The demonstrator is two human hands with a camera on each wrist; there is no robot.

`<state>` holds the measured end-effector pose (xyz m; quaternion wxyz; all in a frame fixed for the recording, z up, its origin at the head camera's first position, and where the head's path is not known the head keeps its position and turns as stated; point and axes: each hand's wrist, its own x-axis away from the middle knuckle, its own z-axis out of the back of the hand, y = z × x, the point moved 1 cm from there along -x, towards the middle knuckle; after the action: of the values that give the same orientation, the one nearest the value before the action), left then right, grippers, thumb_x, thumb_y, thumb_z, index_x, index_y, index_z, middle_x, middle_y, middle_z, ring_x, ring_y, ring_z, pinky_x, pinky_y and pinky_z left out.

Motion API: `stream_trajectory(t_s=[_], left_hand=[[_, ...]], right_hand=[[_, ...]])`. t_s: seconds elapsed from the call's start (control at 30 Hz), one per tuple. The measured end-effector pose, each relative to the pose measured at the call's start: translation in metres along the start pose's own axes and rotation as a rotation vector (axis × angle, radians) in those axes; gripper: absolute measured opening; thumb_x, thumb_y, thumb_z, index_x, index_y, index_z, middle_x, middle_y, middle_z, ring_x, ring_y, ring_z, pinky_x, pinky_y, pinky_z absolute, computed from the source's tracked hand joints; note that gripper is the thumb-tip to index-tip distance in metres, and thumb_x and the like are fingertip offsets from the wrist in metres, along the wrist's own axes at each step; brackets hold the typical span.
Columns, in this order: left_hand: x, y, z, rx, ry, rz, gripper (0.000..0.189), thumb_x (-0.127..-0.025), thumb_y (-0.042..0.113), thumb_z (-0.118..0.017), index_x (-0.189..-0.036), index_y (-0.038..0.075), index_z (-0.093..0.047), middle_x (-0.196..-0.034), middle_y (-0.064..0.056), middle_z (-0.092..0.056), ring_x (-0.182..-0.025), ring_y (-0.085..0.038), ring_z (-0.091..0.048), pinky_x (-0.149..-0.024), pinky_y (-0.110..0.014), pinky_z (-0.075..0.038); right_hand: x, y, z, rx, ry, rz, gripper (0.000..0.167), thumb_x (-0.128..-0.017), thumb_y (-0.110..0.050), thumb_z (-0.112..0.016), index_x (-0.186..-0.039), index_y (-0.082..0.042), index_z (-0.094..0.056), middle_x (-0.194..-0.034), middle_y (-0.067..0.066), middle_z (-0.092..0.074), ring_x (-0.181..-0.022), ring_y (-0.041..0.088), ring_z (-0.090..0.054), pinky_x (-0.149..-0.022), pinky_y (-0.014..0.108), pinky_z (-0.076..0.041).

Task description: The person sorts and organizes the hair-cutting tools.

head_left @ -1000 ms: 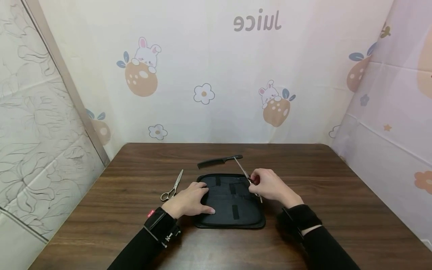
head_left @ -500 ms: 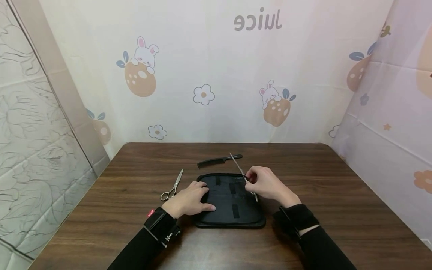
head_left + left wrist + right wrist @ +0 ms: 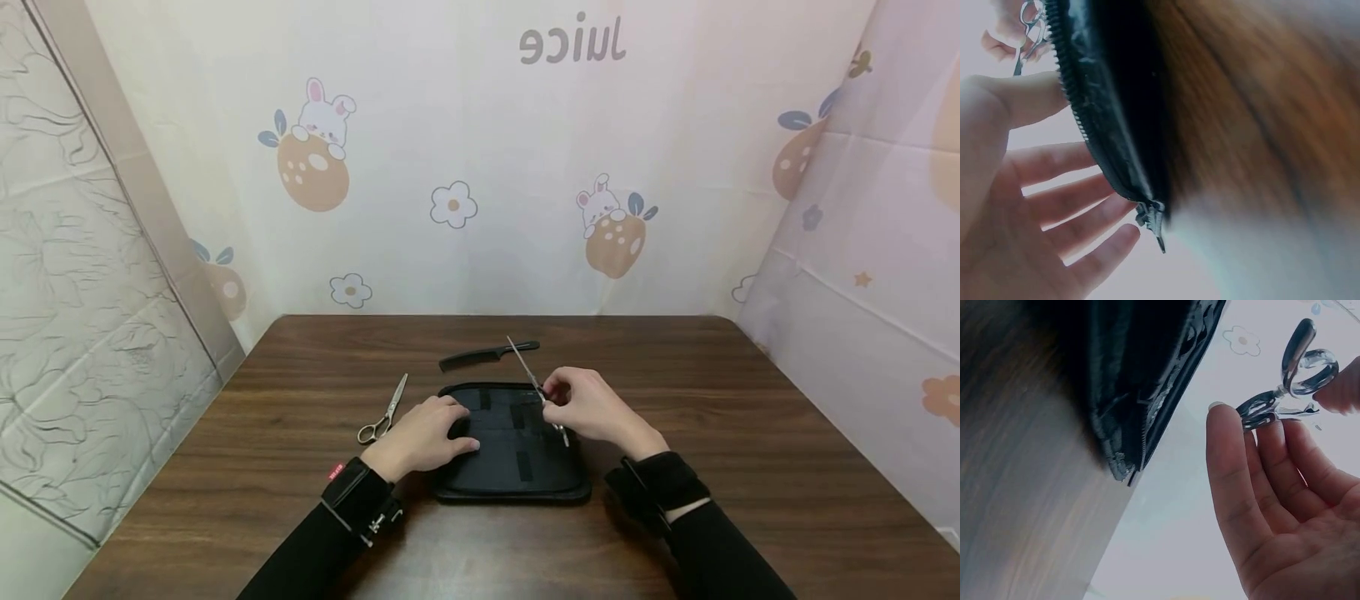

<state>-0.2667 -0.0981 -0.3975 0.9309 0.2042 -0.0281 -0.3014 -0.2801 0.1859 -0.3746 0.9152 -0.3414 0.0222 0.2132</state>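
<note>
A black zip case (image 3: 480,471) with elastic straps lies on the table. My left hand (image 3: 416,437) rests over its left edge, thumb on top; in the left wrist view the fingers (image 3: 1063,203) are spread and fairly straight along the zipper. Between thumb and fingers, my right hand (image 3: 596,410) pinches silver scissors (image 3: 523,362) above the case's right side. Their blades slant up and left, toward the comb. Finger rings of the scissors (image 3: 1300,344) show in the right wrist view; the case hides part of them in the left wrist view.
Beyond the case lies a black comb (image 3: 470,360). A second pair of scissors (image 3: 392,405) lies left of the case, close by my left hand. The wooden table (image 3: 675,358) ends at a printed curtain (image 3: 480,133).
My right hand has moved a little left with the scissors, whose blade tip has swung left above the comb. The left hand stays almost in place at the case.
</note>
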Motion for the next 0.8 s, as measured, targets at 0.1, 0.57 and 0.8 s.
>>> stream_trajectory(t_s=[0.1,0.57,0.8], left_hand=[[0.0,0.004,0.002,0.022,0.046,-0.012,0.045,-0.099,0.033,-0.067,-0.132,0.002,-0.065,-0.131,-0.015,-0.062,-0.123,-0.033,-0.058,-0.103,-0.049,-0.045],[-0.006,0.023,0.004,0.225,0.22,-0.018,0.039,-0.102,0.032,-0.063,-0.126,0.003,-0.067,-0.12,-0.01,-0.068,-0.11,-0.026,-0.064,-0.093,-0.046,-0.05],[-0.012,0.031,0.006,0.382,0.272,-0.023,0.035,-0.102,0.029,-0.062,-0.125,0.003,-0.067,-0.12,-0.015,-0.068,-0.106,-0.024,-0.065,-0.093,-0.043,-0.052]], right_hand=[[0.001,-0.002,0.001,-0.008,0.003,0.016,0.014,-0.086,-0.01,-0.069,-0.1,-0.007,-0.066,-0.087,-0.001,-0.064,-0.076,0.016,-0.058,-0.069,0.034,-0.048],[0.006,-0.013,0.0,-0.022,0.024,0.051,0.015,-0.087,-0.012,-0.071,-0.101,-0.009,-0.068,-0.09,-0.002,-0.064,-0.084,0.019,-0.06,-0.072,0.034,-0.048],[0.007,-0.017,-0.004,-0.052,0.05,0.07,0.016,-0.087,-0.012,-0.072,-0.103,-0.009,-0.069,-0.091,-0.002,-0.065,-0.084,0.017,-0.06,-0.074,0.034,-0.049]])
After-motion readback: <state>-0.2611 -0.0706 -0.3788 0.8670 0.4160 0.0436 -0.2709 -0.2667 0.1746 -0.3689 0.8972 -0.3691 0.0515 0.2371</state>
